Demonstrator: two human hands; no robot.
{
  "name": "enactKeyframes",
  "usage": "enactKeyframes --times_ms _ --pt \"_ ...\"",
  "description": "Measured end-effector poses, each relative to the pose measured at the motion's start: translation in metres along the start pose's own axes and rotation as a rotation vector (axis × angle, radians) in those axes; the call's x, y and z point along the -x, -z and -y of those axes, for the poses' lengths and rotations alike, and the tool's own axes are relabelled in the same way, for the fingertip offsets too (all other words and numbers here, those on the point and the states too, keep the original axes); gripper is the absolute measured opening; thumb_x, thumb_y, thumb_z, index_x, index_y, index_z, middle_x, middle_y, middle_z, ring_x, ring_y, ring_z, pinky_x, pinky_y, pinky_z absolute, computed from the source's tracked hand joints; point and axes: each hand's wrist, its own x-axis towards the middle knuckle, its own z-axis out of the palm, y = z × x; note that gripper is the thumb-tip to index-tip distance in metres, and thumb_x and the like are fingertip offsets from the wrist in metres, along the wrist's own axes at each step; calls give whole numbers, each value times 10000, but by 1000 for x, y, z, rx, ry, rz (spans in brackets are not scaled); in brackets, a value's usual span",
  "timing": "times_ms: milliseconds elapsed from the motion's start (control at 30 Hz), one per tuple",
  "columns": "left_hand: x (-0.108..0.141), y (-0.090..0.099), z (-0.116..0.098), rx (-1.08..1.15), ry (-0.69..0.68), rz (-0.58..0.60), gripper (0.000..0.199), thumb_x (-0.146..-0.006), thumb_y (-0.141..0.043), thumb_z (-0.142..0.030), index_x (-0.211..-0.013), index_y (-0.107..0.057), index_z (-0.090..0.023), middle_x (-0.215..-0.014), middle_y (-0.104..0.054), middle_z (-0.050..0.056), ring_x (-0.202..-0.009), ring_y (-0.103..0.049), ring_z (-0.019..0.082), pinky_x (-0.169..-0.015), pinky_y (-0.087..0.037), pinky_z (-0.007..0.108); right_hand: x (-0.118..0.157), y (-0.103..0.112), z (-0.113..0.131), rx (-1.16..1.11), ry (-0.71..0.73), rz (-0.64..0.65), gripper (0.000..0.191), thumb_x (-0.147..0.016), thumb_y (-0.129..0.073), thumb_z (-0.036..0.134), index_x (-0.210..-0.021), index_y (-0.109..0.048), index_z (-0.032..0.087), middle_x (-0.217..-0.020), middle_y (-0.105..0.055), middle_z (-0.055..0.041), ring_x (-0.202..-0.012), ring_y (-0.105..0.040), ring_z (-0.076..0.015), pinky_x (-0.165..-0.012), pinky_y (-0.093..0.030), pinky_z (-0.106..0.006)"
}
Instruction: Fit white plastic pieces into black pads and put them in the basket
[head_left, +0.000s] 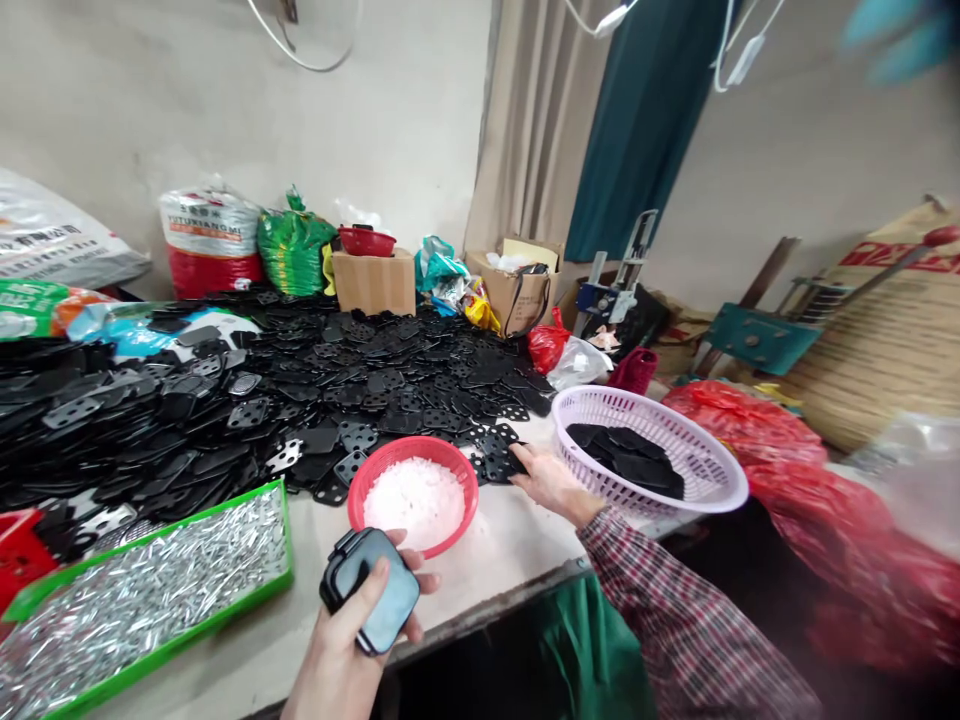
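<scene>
Your left hand [337, 650] is clamped on dark square pieces [388, 597], lower centre; grip their edges evenly. Your right hand [551, 484] is at the perforated plates [496, 452], right of centre, grip unclear; press lightly, avoiding slips.

I read 2 inscriptions from my position. Inscription 1: "YUTUXIANGMI", in Latin capitals on the upper part of the white and red sack [211, 240], below a line of Chinese characters too small for me to read in full. Inscription 2: "有限公司", on the white bag [64, 235] at the far left. I cannot resolve the red print on the woven sack [885, 340] at right or the small print on the open carton [529, 293].
</scene>
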Motion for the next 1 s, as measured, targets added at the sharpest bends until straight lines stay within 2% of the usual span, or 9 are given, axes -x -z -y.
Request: enactKeyframes --times_ms 167,267,333,467,567,667,800,867,1000 --pt "1 12 -8 -54 -50 -33 278 -716 -775 -351 -901 -669 -173 -950 -726 90 -938 -691 305 -599 -515 291 -14 -26 -10 55 -72 69 568 -843 -608 287 -1372 -495 111 -1288 -570 -203 -1149 -560 -302 -945 -419 -366" --pt "1 14 -10 -42 -72 -35 252 -747 -744 -362 -906 -667 -182 -912 -720 75 -940 -684 290 -576 -494 271 -12 -28 -7 87 -53 51 493 -855 -601 239 -1320 -538 89 -1264 -587 -208 -1158 -550 -314 -965 -408 -366" --pt "0 14 -10 -30 -64 -30 241 -763 -724 -368 -908 -666 -185 -905 -713 70 -920 -684 286 -568 -487 272 -10 -27 -1 105 -55 27 388 -867 -548 159 -1242 -587 66 -1158 -638 -212 -1060 -601 -305 -918 -433 -367" --pt "-1 21 -10 -84 -100 11 224 -803 -679 -364 -912 -676 -168 -946 -704 84 -844 -673 245 -584 -489 281 -9 -5 12 108 -76 -68 356 -843 -403 11 -1103 -642 53 -933 -686 -194 -838 -653 -280 -764 -474 -364" --pt "-3 26 -14 -127 -162 28 206 -829 -655 -362 -879 -675 -164 -930 -689 81 -810 -651 220 -603 -497 296 -3 28 34 75 -40 -207 392 -889 -341 31 -1144 -632 90 -1014 -668 -194 -912 -635 -274 -789 -467 -364" --pt "-4 23 -15 -162 -203 41 226 -845 -646 -374 -945 -669 -172 -978 -675 78 -888 -643 237 -631 -512 305 11 52 75 -118 213 -237 351 -990 -342 175 -1158 -647 213 -1072 -667 -97 -937 -627 -192 -816 -476 -288" --pt "-1 14 -7 -96 -75 57 269 -855 -636 -410 -969 -668 -169 -956 -685 74 -723 -626 190 -608 -521 326 31 47 139 -541 797 -34 270 -995 -435 265 -1059 -690 206 -943 -695 -52 -856 -640 -155 -755 -495 -249" --pt "1 13 -3 -9 28 100 289 -850 -644 -410 -982 -670 -154 -923 -695 95 -667 -629 193 -523 -483 307 36 34 161 -576 877 -36 241 -983 -468 263 -1040 -692 196 -925 -705 -58 -865 -636 -172 -776 -491 -276" --pt "2 18 -3 170 125 75 268 -805 -718 -326 -992 -678 -137 -924 -719 124 -757 -692 249 -459 -417 244 31 15 178 -733 816 -80 213 -968 -514 297 -964 -704 201 -879 -714 -36 -827 -636 -162 -759 -494 -265"
